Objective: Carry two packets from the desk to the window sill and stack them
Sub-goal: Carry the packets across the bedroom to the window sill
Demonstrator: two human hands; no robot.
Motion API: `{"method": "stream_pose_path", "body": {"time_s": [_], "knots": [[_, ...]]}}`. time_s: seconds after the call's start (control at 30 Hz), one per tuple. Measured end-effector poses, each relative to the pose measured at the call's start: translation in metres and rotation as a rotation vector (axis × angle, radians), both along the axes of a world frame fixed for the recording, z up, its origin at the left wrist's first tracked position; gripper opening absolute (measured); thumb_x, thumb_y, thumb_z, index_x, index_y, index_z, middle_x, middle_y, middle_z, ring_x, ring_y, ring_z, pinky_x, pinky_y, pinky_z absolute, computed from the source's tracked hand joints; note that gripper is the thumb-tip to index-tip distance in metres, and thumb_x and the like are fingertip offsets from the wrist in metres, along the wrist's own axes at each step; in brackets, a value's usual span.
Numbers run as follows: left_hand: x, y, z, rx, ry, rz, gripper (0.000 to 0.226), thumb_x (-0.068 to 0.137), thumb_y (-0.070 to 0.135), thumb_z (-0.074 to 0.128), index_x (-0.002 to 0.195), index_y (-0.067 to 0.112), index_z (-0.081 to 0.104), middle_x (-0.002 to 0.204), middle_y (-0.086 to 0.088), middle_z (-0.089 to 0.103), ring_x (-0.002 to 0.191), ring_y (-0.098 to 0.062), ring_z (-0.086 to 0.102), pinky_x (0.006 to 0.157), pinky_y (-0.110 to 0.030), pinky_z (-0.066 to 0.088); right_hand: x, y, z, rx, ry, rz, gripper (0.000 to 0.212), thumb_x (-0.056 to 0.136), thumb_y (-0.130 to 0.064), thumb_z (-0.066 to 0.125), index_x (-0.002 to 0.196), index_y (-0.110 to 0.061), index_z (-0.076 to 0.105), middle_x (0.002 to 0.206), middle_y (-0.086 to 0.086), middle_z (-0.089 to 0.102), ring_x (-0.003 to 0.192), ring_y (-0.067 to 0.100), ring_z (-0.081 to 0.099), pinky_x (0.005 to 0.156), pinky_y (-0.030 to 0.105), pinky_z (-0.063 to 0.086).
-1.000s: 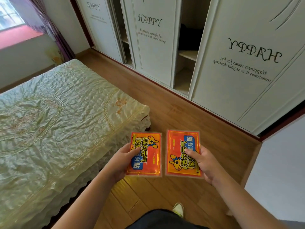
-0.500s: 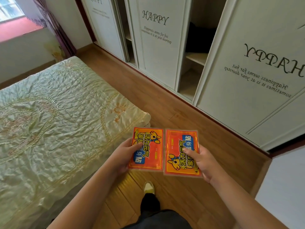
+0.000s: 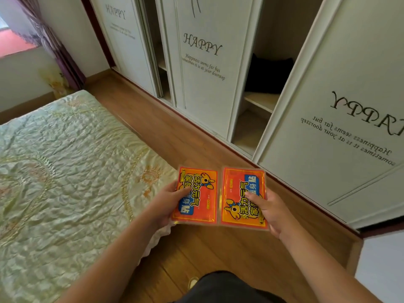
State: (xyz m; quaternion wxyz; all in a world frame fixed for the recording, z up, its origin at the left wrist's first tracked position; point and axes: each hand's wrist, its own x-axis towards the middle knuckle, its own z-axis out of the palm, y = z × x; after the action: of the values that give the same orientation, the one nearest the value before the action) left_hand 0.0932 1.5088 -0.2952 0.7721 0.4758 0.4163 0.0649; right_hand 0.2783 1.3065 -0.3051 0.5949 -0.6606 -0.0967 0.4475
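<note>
I hold two flat orange packets side by side in front of me, above the wooden floor. My left hand (image 3: 165,204) grips the left packet (image 3: 201,193) by its left edge, thumb on top. The right packet (image 3: 238,189) is held at its right edge by my right hand (image 3: 267,209), thumb pressed on the print. The packets' inner edges almost touch. The window sill (image 3: 15,43), a reddish ledge, shows at the far upper left beside a purple curtain (image 3: 54,40).
A bed with a pale green cover (image 3: 61,171) fills the left side, its corner just under the left packet. A white sliding wardrobe (image 3: 207,73) with half-open doors runs along the right. A strip of wooden floor (image 3: 153,114) leads between them toward the window wall.
The view has advanced along the floor strip and the wardrobe looms closer. Both packets stay held side by side, now nearer the bed corner. The window has slid toward the frame's upper left edge.
</note>
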Motion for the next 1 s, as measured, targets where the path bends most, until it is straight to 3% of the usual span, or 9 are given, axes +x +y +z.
{"method": "stream_pose_path", "body": {"time_s": [0.23,0.4,0.7,0.9,1.0], "knots": [[0.065,0.041,-0.005,-0.001,0.011,-0.027,0.022,0.095,0.015,0.060,0.117,0.016,0.059,0.100,-0.012,0.079,0.081,-0.027,0.077,0.060,-0.036,0.062,0.056,0.036,-0.010,-0.003,0.018,-0.020,0.028,0.086,-0.025,0.071,0.113,-0.023,0.063,0.095,0.007,0.080,0.084,0.028,0.078,0.062,0.037,0.062],[0.128,0.068,-0.011,0.005,0.016,-0.010,0.022,0.096,0.014,0.059,0.118,0.015,0.060,0.096,-0.009,0.080,0.081,-0.026,0.077,0.060,-0.035,0.062,0.121,0.067,-0.016,0.020,0.026,0.004,0.048,0.072,-0.036,0.076,0.116,-0.023,0.062,0.097,0.007,0.080,0.086,0.028,0.077,0.064,0.039,0.061],[0.227,0.104,-0.003,0.043,0.027,0.081,0.021,0.095,0.017,0.061,0.116,0.021,0.060,0.096,-0.007,0.080,0.084,-0.025,0.077,0.059,-0.034,0.061,0.245,0.125,-0.009,0.017,0.064,0.117,0.058,0.065,-0.039,0.078,0.118,-0.022,0.061,0.096,0.006,0.080,0.085,0.028,0.077,0.067,0.041,0.061],[0.262,0.133,-0.011,0.012,0.020,0.151,0.020,0.095,0.017,0.061,0.114,0.020,0.062,0.097,-0.008,0.079,0.084,-0.026,0.077,0.060,-0.034,0.061,0.289,0.167,-0.011,0.038,0.091,0.152,0.050,0.069,-0.033,0.076,0.115,-0.020,0.062,0.092,0.006,0.080,0.081,0.026,0.078,0.057,0.033,0.061],[0.271,0.156,-0.018,-0.005,0.023,0.191,0.022,0.094,0.016,0.062,0.115,0.020,0.061,0.097,-0.009,0.079,0.084,-0.027,0.077,0.060,-0.034,0.061,0.303,0.196,-0.017,0.024,0.099,0.178,0.036,0.080,-0.024,0.073,0.114,-0.019,0.062,0.091,0.006,0.081,0.079,0.026,0.078,0.056,0.033,0.060]]}}
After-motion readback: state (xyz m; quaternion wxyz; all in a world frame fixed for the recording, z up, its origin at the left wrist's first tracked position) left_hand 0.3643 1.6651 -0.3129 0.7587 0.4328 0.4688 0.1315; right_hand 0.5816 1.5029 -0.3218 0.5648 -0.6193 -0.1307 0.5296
